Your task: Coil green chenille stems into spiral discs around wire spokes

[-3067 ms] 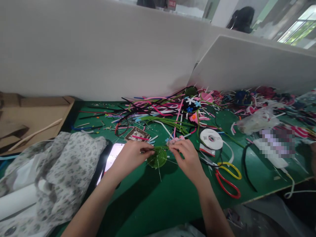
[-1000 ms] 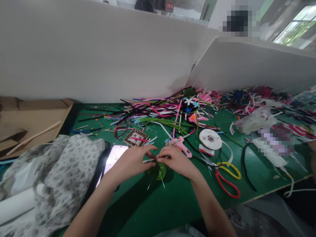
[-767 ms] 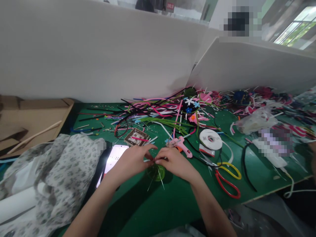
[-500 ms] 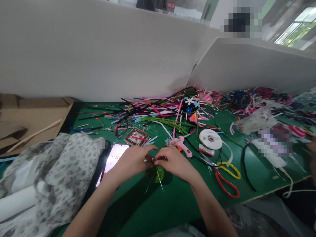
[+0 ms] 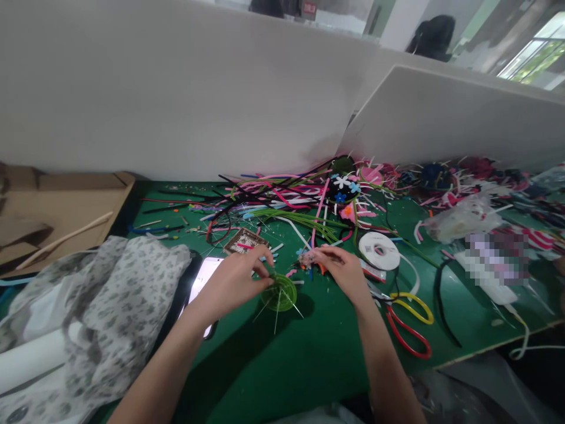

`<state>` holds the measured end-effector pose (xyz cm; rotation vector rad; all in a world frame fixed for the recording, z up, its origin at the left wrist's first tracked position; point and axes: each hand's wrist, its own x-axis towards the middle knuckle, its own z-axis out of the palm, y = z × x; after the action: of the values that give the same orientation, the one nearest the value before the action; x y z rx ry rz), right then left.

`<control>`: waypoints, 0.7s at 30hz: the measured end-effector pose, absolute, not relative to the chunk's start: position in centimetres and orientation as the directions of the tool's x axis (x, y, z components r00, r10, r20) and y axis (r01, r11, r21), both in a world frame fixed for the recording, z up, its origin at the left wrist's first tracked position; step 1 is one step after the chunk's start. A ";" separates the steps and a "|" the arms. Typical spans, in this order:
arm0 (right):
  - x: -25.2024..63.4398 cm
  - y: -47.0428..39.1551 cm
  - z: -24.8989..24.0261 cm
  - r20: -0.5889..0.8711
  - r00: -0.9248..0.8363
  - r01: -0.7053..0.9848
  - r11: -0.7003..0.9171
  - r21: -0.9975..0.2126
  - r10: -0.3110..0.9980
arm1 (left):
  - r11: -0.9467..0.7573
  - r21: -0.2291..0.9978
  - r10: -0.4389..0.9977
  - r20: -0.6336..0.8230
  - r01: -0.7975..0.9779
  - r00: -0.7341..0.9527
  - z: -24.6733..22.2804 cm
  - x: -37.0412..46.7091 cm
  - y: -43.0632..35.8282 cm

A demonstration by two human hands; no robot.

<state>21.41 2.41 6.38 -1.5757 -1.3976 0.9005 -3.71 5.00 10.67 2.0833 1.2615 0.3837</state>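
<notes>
Thin wires stick out toward me from a round green coiled piece (image 5: 281, 294) near the middle of the green table. My left hand (image 5: 241, 277) pinches the upper left edge of this piece between thumb and fingers. To its right, my right hand (image 5: 344, 268) has come down over the pink glue gun (image 5: 308, 257), its fingers closed around the gun, whose body is mostly covered by the hand. Small blue and orange bits lie beside the gun's tip. A patterned square (image 5: 246, 241) lies behind my left hand.
Scissors with red and yellow handles (image 5: 408, 335) and a white ribbon spool (image 5: 378, 251) lie at the right. A phone (image 5: 205, 277) and patterned cloth (image 5: 128, 294) are at the left. Fuzzy stems (image 5: 295, 218) spread behind, before a white partition (image 5: 176, 88).
My right hand has left the green piece and moved right onto the pink glue gun. My left hand still holds the green piece, which has turned somewhat.
</notes>
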 end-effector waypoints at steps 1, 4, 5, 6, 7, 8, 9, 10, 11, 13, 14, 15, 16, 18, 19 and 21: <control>22.0 2.4 5.3 0.061 0.219 0.477 -0.052 -0.877 0.974 | -0.292 0.688 0.871 -0.095 0.664 0.482 10.8 -3.8 5.0; 23.0 2.2 2.4 0.226 0.215 0.741 -0.008 -0.671 0.950 | -0.248 0.727 0.876 -0.113 0.640 0.469 11.0 -4.0 5.1; 23.1 2.1 1.7 0.264 0.194 0.809 -0.002 -0.588 0.945 | -0.238 0.737 0.876 -0.118 0.633 0.467 11.0 -4.0 5.1; 23.0 2.0 1.2 0.287 0.178 0.857 -0.005 -0.515 0.941 | -0.230 0.745 0.876 -0.122 0.626 0.467 11.1 -4.0 5.0; 22.9 1.9 0.9 0.296 0.173 0.889 -0.019 -0.458 0.939 | -0.223 0.750 0.876 -0.126 0.622 0.466 11.1 -4.0 5.0; 22.8 1.9 0.7 0.293 0.177 0.905 -0.039 -0.423 0.940 | -0.217 0.754 0.876 -0.129 0.620 0.464 11.2 -4.0 5.0; 22.6 1.9 0.7 0.281 0.185 0.913 -0.059 -0.403 0.942 | -0.212 0.758 0.878 -0.130 0.617 0.461 11.2 -4.0 5.0; 22.5 1.9 0.7 0.266 0.192 0.917 -0.077 -0.391 0.945 | -0.206 0.763 0.880 -0.129 0.612 0.457 11.3 -4.0 5.0; 22.3 1.9 0.8 0.251 0.196 0.921 -0.090 -0.379 0.948 | -0.200 0.770 0.881 -0.129 0.607 0.455 11.4 -4.0 5.0; 22.2 1.9 1.0 0.231 0.194 0.931 -0.105 -0.349 0.953 | -0.188 0.784 0.882 -0.130 0.591 0.453 11.6 -4.1 5.0; 22.1 1.9 1.0 0.227 0.192 0.937 -0.109 -0.332 0.955 | -0.183 0.792 0.882 -0.130 0.583 0.454 11.6 -4.1 4.9; 22.1 1.9 1.1 0.225 0.188 0.941 -0.111 -0.319 0.956 | -0.179 0.797 0.881 -0.132 0.577 0.455 11.7 -4.1 4.9; 22.1 1.8 1.1 0.224 0.185 0.944 -0.110 -0.311 0.957 | -0.175 0.801 0.881 -0.132 0.573 0.454 11.7 -4.1 4.8; 22.1 1.7 1.2 0.245 0.189 0.944 -0.108 -0.312 0.951 | -0.171 0.807 0.883 -0.129 0.565 0.451 11.7 -4.0 4.7; 22.0 1.6 1.3 0.275 0.200 0.941 -0.106 -0.320 0.941 | -0.171 0.810 0.883 -0.127 0.561 0.452 11.6 -4.0 4.7; 21.9 1.3 1.7 0.373 0.230 0.929 -0.089 -0.359 0.899 | -0.175 0.815 0.884 -0.117 0.553 0.453 11.6 -3.9 4.6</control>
<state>21.85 1.31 1.67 -1.9900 -1.6724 -0.0774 -3.90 4.57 11.55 1.8560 1.2140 0.4919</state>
